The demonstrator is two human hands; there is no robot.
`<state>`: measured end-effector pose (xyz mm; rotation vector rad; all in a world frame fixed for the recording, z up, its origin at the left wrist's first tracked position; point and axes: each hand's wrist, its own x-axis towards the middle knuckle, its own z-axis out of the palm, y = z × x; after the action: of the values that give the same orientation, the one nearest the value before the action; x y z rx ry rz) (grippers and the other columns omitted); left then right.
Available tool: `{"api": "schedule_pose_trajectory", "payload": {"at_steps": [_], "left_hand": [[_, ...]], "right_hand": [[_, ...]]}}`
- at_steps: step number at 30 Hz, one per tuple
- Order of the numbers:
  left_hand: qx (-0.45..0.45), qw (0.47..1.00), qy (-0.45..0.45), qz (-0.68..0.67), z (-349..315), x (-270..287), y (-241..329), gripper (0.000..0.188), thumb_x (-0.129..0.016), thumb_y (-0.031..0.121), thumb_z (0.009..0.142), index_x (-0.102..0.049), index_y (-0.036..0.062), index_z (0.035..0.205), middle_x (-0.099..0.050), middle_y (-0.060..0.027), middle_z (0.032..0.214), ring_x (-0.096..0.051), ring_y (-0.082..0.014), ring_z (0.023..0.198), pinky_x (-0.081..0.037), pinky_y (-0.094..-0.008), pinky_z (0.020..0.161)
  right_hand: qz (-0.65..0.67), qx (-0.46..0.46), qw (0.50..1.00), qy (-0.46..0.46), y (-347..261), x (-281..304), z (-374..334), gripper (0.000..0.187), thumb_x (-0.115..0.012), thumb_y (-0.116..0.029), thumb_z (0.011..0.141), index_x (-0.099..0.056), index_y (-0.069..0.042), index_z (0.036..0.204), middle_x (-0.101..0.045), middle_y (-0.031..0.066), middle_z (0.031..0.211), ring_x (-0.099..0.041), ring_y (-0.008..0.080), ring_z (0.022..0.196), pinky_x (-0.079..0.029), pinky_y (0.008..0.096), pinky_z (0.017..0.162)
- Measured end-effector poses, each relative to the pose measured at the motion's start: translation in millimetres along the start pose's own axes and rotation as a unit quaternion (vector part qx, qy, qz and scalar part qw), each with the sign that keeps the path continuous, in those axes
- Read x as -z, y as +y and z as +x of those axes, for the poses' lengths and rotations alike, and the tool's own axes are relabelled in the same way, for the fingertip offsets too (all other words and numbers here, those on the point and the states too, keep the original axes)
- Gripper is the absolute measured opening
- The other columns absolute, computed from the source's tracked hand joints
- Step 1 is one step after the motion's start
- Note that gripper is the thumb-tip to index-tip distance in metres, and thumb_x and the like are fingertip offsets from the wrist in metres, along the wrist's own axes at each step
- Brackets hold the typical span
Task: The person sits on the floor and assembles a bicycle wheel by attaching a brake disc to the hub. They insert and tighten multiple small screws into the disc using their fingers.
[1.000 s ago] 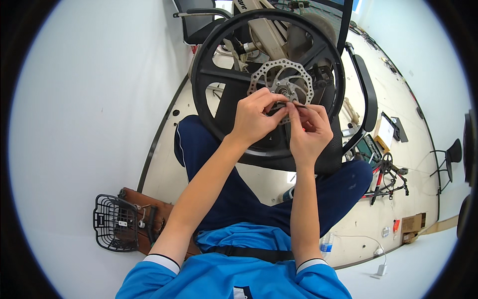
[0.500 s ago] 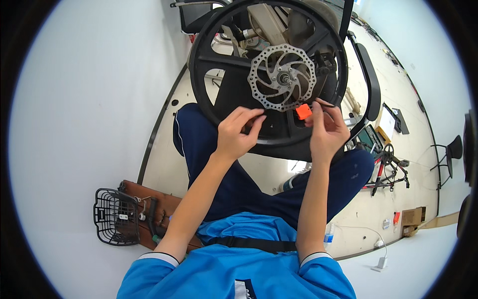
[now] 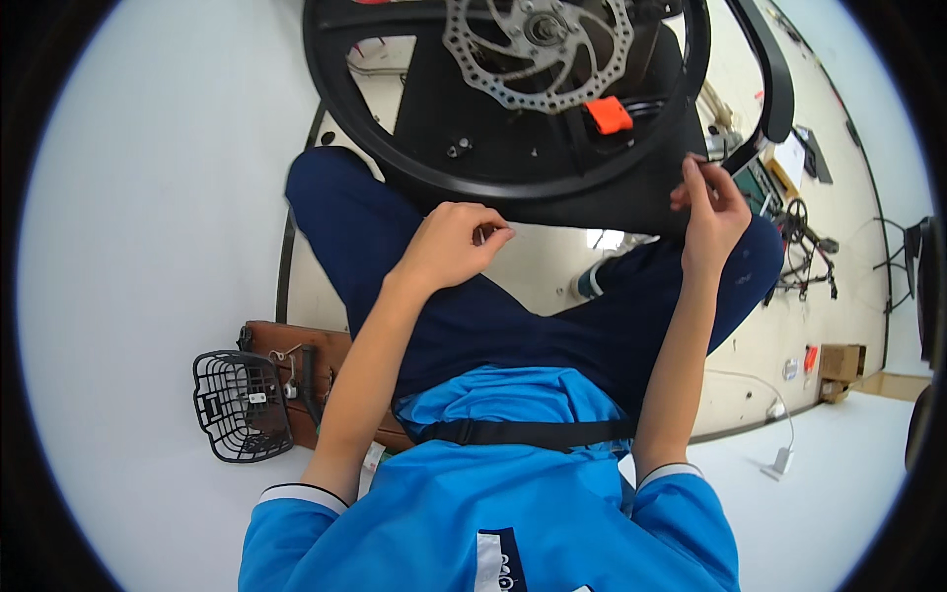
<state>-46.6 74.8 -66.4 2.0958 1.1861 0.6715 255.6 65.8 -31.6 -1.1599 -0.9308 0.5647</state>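
A black spoked wheel [image 3: 434,180] lies in front of me with a silver perforated brake disc [image 3: 538,102] at its centre. My left hand [image 3: 449,245] is over my lap, below the rim; thumb and fingers are pinched together, and anything between them is hidden. My right hand [image 3: 718,212] is off the rim's lower right, above my knee, with its fingers curled in; a thin dark line shows at its fingertips, too small to name. Apart from both hands, an orange block [image 3: 609,115] with dark rods beside it rests within the wheel, and a small metal piece [image 3: 460,148] sits at left.
Under the wheel is a black surface [image 3: 592,215], with a black curved arm [image 3: 774,79] beside it. A black wire basket [image 3: 242,405] and a brown board [image 3: 271,340] are at lower left. A bicycle frame [image 3: 804,242] and cardboard boxes [image 3: 841,363] stand on the right floor.
Both hands have drawn back from the wheel, the right one away from the orange block. The small metal piece now shows. The view has shifted, so the wheel appears higher and larger.
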Motion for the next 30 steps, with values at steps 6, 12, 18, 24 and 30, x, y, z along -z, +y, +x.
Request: {"api": "schedule_pose_trajectory", "payload": {"at_steps": [6,12,18,24,30], "left_hand": [[0.103,0.978,-0.166,0.076,-15.5,-1.7,-16.7,0.024,-0.070,0.023,0.088,-0.077,0.0022,0.100,-0.074,-0.0150,0.087,-0.071,-0.0267,0.075,-0.055,-0.0347,0.073],[0.090,0.962,-0.232,0.115,-6.2,-14.6,-20.5,0.028,-0.067,0.024,0.091,-0.074,0.0000,0.104,-0.075,-0.0165,0.092,-0.072,-0.0292,0.083,-0.055,-0.0360,0.077],[0.029,0.955,-0.294,0.032,20.6,-65.3,-14.7,0.027,-0.065,0.021,0.092,-0.072,-0.0023,0.104,-0.073,-0.0181,0.094,-0.071,-0.0312,0.085,-0.055,-0.0377,0.079],[0.056,0.932,-0.350,0.080,9.8,-73.6,-34.8,0.027,-0.065,0.020,0.094,-0.071,-0.0040,0.105,-0.073,-0.0187,0.094,-0.070,-0.0293,0.081,-0.054,-0.0381,0.077],[0.142,0.911,-0.380,0.073,7.0,-77.4,-56.7,0.031,-0.064,0.023,0.095,-0.071,-0.0028,0.111,-0.073,-0.0135,0.087,-0.069,-0.0197,0.079,-0.053,-0.0317,0.074]], "right_hand": [[-0.016,-0.015,1.000,-0.005,9.5,13.9,2.9,0.014,-0.075,-0.008,0.090,-0.073,0.004,0.097,-0.071,0.0055,0.084,-0.062,0.0078,0.063,-0.048,0.0201,0.056],[-0.066,-0.005,0.995,-0.069,4.7,19.4,20.9,0.015,-0.076,-0.010,0.090,-0.074,0.003,0.097,-0.072,0.0034,0.082,-0.063,0.0071,0.064,-0.048,0.0199,0.056],[-0.189,0.198,0.960,-0.052,-44.1,102.6,42.3,0.017,-0.077,-0.014,0.091,-0.076,-0.002,0.101,-0.073,0.0054,0.088,-0.067,0.0092,0.077,-0.052,0.0203,0.071],[-0.082,0.061,0.976,0.191,0.9,256.3,-29.0,0.015,-0.056,-0.009,0.101,-0.066,0.002,0.098,-0.072,0.0110,0.094,-0.069,0.0183,0.088,-0.056,0.0315,0.085],[-0.299,-0.243,0.885,0.261,210.0,313.3,-174.6,0.023,-0.054,-0.019,0.090,-0.070,-0.002,0.093,-0.069,0.0150,0.077,-0.068,0.0268,0.074,-0.053,0.0391,0.072]]}}
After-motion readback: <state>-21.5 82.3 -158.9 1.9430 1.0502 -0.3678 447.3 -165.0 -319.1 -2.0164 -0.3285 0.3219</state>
